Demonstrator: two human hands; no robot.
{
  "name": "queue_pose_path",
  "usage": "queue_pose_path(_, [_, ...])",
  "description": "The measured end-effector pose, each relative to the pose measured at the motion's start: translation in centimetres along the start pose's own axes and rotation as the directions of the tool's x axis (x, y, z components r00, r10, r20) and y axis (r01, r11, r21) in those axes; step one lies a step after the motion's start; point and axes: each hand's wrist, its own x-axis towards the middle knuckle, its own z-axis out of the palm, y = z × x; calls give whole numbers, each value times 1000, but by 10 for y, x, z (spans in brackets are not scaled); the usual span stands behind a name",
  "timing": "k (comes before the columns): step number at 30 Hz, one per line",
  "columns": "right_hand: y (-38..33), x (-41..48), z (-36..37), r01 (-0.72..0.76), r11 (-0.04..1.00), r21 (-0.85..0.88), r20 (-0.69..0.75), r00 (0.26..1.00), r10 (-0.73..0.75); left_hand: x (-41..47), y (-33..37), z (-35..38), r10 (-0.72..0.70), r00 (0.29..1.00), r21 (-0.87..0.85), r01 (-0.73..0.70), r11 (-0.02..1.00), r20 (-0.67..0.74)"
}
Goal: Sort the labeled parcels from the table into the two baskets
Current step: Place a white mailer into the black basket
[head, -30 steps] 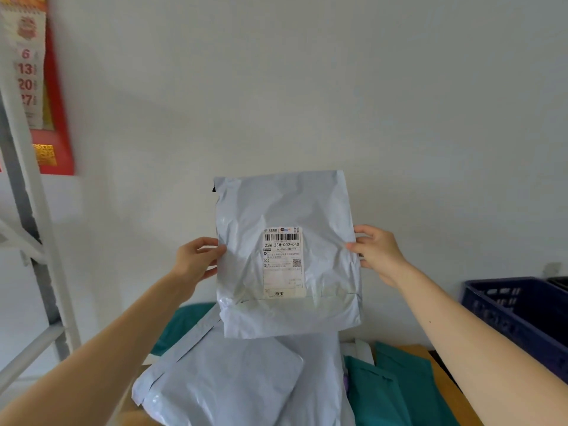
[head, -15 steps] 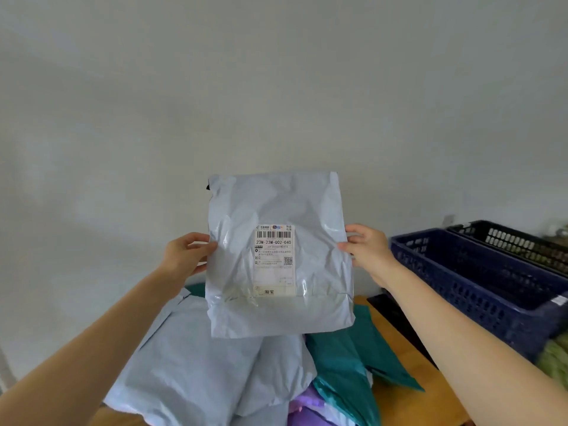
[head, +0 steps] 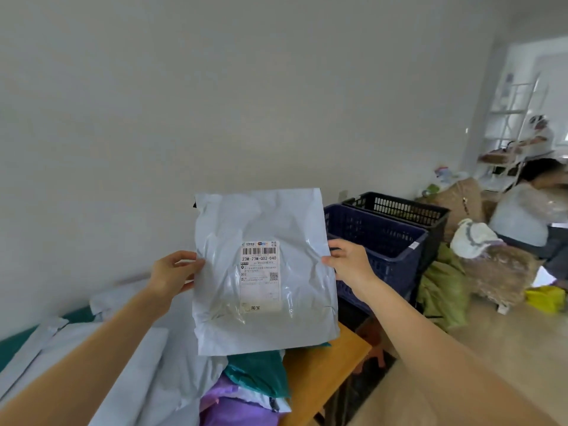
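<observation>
wood surface [head: 319, 376], piled mailers [head: 147, 373] | parcel [head: 276, 222] upright; left grip [head: 172, 273], right grip [head: 349, 262] pinch its side edges | likely light, soft, slick; hold edges firmly

A grey parcel [head: 264, 272] is held upright above the bench [head: 325, 364], its label [head: 260, 272] facing the camera. The left hand [head: 172, 273] pinches its left edge and the right hand [head: 349, 262] its right edge. Beneath it lie grey parcels [head: 147, 364], a teal parcel [head: 258, 373] and a purple parcel [head: 233, 410]. To the right stands a blue basket [head: 384, 241], with a black basket [head: 408, 210] touching its far side.
</observation>
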Motion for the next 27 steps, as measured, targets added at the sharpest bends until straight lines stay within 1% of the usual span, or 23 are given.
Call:
queue_pose_path(3, [12,-5,-47,-2,1000,2,-54,999,2,-8,1,46,-4,999,13,4,1000,38])
queue_pose_path(8, [33,-11,-139,-2,1000,-29,-119,993,-1,-35,0,139,-12,998,-9,12,1000,57])
queue_pose_path(11, [45,-15,-194,-16,998,-64,-136,991,7,-54,-6,193,-23,997,19,22,1000,74])
queue_pose_path(16, [71,-21,-283,-55,996,-69,-160,986,44,-82,-15,279,-32,997,9,32,999,71])
queue_pose_path(21, [97,-13,-351,-88,992,-91,-219,973,66,-89,-17,353,-40,993,24,37,999,107])
queue_pose_path(27, [125,26,-413,-109,992,-58,-290,953,88,-66,-11,438,-32,985,32,27,999,169])
